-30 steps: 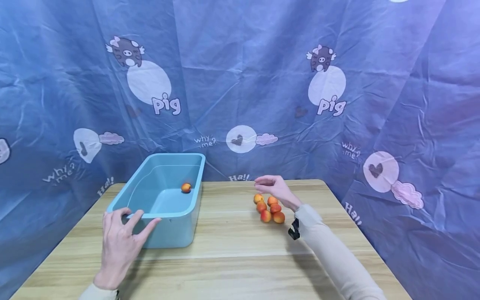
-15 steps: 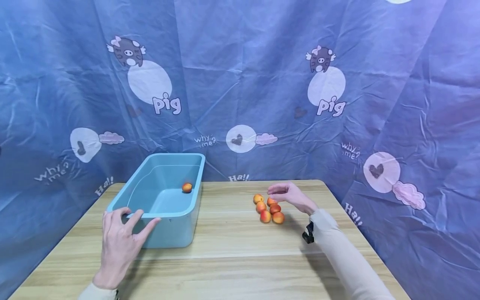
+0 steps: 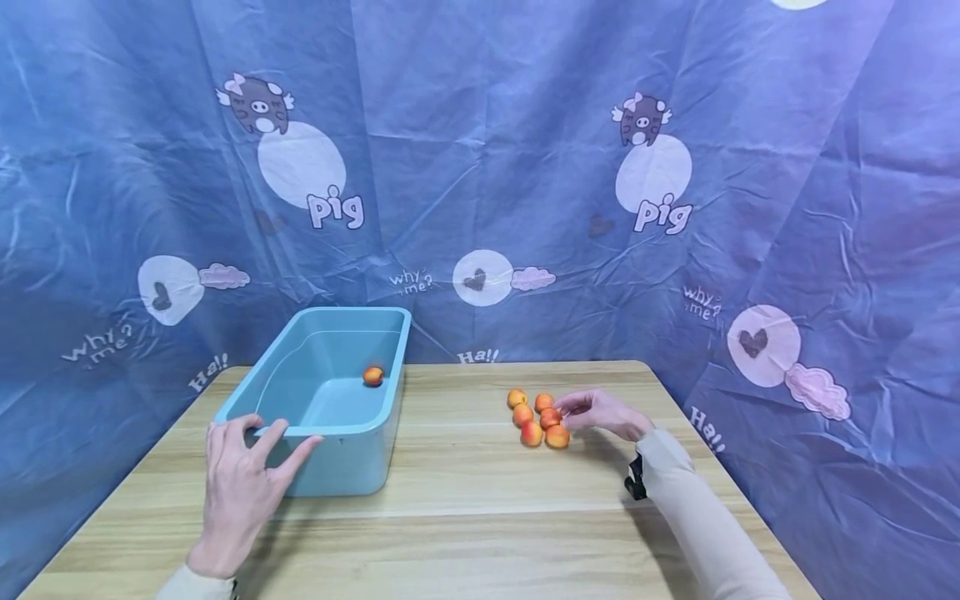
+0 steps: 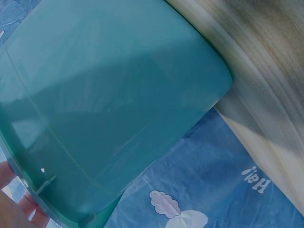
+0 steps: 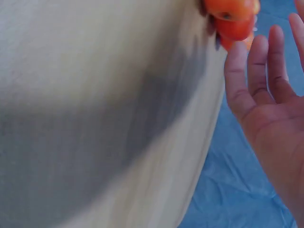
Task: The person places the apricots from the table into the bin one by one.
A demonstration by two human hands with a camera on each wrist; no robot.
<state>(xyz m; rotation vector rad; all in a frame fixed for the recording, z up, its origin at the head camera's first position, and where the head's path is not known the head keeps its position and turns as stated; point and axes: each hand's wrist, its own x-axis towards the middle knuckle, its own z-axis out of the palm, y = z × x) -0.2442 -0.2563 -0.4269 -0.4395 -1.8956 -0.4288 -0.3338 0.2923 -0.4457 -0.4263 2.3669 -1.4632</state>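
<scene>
The blue bin (image 3: 352, 467) is gripped at its near rim by the left hand (image 3: 240, 483), and one orange-red fruit (image 3: 372, 376) is contained inside. Six similar fruits (image 3: 532, 432) are grouped on the wooden table (image 3: 480, 542), right of the bin; beside them the right hand (image 3: 602, 414) is held with fingers extended, nothing grasped, though whether a fruit is touched cannot be determined.

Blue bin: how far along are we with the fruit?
Looks done: one fruit lies inside the bin. In hand: the left hand holds the bin's near edge, and the right hand is at the group outside; whether it grips one is unclear. Remaining, if all are meant for the bin: six fruits on the table.
</scene>
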